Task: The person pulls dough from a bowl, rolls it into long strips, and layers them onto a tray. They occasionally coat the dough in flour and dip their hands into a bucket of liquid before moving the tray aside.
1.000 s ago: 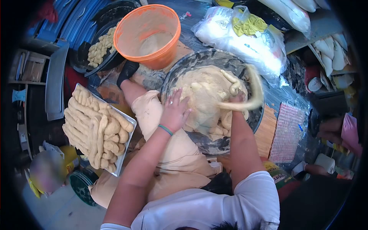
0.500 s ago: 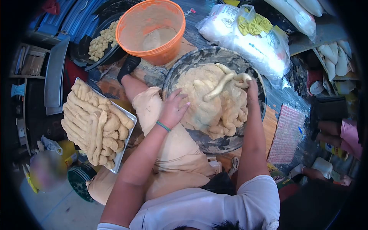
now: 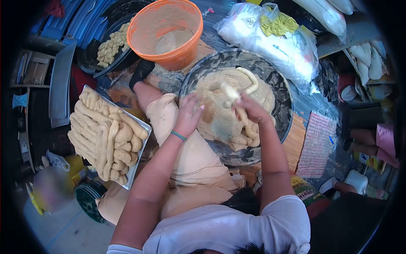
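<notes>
A round black basin (image 3: 281,84) holds a floury mound (image 3: 218,110) with pale dough ropes lying on it. My right hand (image 3: 253,111) is over the mound, its fingers closed round a dough rope (image 3: 229,91) that is blurred at its upper end. Another curved rope (image 3: 252,80) lies at the far side of the mound. At the basin's left edge, my left hand (image 3: 189,113) has its fingers apart and holds nothing. Left of my leg, a metal tray (image 3: 144,144) bears several long and rounded dough pieces (image 3: 101,135).
An orange bucket (image 3: 186,55) stands beyond the basin, near a dark tub (image 3: 86,63) with small dough pieces. Plastic bags (image 3: 270,46) lie at the back right. A patterned mat (image 3: 317,144) is right of the basin. Another person's legs (image 3: 363,144) show at far right.
My right hand has moved left from the basin's right side to over the mound, shifting a dough rope with it. My left hand has moved slightly left, off the mound.
</notes>
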Motion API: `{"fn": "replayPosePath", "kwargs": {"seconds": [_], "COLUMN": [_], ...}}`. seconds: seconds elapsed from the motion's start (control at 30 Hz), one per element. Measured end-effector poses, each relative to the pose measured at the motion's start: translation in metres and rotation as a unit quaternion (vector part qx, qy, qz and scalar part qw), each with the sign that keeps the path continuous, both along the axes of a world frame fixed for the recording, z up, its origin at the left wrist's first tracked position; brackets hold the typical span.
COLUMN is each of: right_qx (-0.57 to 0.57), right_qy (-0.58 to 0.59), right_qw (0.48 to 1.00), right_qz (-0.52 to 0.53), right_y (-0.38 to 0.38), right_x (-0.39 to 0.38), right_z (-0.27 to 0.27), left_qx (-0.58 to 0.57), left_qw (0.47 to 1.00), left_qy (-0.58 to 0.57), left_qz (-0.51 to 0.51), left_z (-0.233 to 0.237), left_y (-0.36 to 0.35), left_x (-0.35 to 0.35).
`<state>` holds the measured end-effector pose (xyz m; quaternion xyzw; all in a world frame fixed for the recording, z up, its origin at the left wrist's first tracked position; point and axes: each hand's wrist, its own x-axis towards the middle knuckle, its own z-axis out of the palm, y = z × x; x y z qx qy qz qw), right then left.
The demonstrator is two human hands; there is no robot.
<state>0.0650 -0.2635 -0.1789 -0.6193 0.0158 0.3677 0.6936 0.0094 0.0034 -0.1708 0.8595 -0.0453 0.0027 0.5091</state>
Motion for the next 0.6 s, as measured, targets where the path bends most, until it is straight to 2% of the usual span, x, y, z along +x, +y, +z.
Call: {"fn": "replayPosePath", "kwargs": {"seconds": [0.03,0.07,0.1,0.2,0.3,0.4,0.47,0.57,0.6], "right_qx": [-0.136,-0.306,-0.461,-0.516,-0.5,-0.564,-0.579,-0.469,-0.444], "right_qy": [-0.027,-0.07,-0.109,-0.242,-0.305,-0.419,-0.355,-0.467,-0.449], "right_qw": [0.99,0.938,0.841,0.812,0.808,0.712,0.711,0.712,0.719], "right_qz": [0.03,0.148,0.26,0.127,0.057,0.012,0.183,0.238,0.29], "right_y": [0.0,-0.008,-0.016,0.0,0.036,0.073,0.1,0.127,0.121], "right_x": [-0.011,-0.023,-0.032,-0.059,-0.056,-0.062,-0.084,-0.139,-0.132], "right_z": [-0.033,-0.078,-0.108,-0.112,-0.106,-0.151,-0.157,-0.21,-0.202], "left_qx": [-0.008,-0.013,-0.019,-0.014,-0.008,0.005,-0.002,-0.032,-0.037], "left_qw": [1.0,1.0,1.0,1.0,1.0,1.0,1.0,0.999,0.999], "left_qy": [-0.001,0.002,0.004,-0.007,0.001,0.002,0.008,0.026,0.029], "left_qz": [0.005,0.001,-0.002,-0.004,-0.001,-0.003,0.003,0.015,0.016], "left_z": [-0.001,0.0,0.001,0.003,-0.001,-0.001,0.001,0.004,0.002], "left_y": [0.0,-0.001,-0.001,0.001,-0.002,-0.001,0.001,0.004,0.004], "left_x": [0.001,0.0,0.0,0.0,0.001,0.002,0.002,0.0,0.0]}}
